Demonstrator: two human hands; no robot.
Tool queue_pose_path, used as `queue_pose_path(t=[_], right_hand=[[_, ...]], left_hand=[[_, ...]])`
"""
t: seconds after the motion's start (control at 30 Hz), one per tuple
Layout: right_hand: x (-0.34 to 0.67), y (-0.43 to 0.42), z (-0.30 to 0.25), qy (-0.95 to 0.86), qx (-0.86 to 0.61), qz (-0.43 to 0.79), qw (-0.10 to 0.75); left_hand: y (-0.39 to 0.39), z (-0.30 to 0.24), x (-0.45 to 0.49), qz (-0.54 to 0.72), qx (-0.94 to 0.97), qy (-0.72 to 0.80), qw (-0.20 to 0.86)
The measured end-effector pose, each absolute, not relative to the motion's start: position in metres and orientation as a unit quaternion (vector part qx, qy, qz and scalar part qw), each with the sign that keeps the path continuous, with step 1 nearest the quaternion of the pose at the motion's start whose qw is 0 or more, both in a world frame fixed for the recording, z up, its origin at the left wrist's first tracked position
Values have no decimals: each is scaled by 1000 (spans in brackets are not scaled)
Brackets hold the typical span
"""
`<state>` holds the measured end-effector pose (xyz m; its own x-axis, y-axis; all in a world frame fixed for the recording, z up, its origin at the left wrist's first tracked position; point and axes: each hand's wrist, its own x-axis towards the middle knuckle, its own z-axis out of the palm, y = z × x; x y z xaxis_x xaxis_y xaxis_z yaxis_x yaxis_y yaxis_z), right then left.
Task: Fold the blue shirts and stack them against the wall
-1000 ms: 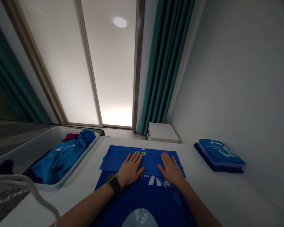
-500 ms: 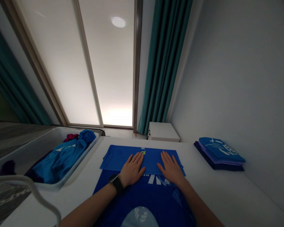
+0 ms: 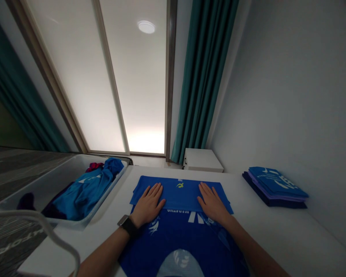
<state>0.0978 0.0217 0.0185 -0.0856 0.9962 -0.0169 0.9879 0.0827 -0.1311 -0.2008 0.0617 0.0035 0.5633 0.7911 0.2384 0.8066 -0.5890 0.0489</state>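
Note:
A blue printed shirt (image 3: 164,238) lies spread on the white table in front of me, its far end folded over into a lighter blue band with a small yellow-green mark. My left hand (image 3: 148,203) rests flat on the left part of that band, fingers stretched out, a dark watch on the wrist. On the band's right part lies my right hand (image 3: 212,202), also flat with its fingers extended. Neither hand grips the cloth. White lettering shows just below the fold, and a pale rounded patch is near the bottom edge of the view.
A white plastic tub (image 3: 96,206) holding crumpled blue, dark and red clothes stands at the left. Folded garments form a stack (image 3: 276,188) on the table's right side. A pale curved tube (image 3: 50,231) crosses the lower left. A white cabinet (image 3: 203,159) stands beyond the table.
My left hand has slid left along the folded band, away from the yellow-green mark. My right hand stays in nearly the same place on the cloth. The whole view has shifted slightly.

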Motion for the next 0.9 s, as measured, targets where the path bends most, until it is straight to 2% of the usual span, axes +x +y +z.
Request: queue_pose_path(t=[0.23,0.37,0.9], right_hand=[[0,35,24,-771,-629,44,87],[-24,43,19,-779,-618,72,84],[131,29,12,-743,-668,42,20]], left_hand=[[61,5,-200,-123,-882,-453,44],[60,5,-199,-118,-883,-452,49],[65,-2,-203,-134,-886,-441,46]])
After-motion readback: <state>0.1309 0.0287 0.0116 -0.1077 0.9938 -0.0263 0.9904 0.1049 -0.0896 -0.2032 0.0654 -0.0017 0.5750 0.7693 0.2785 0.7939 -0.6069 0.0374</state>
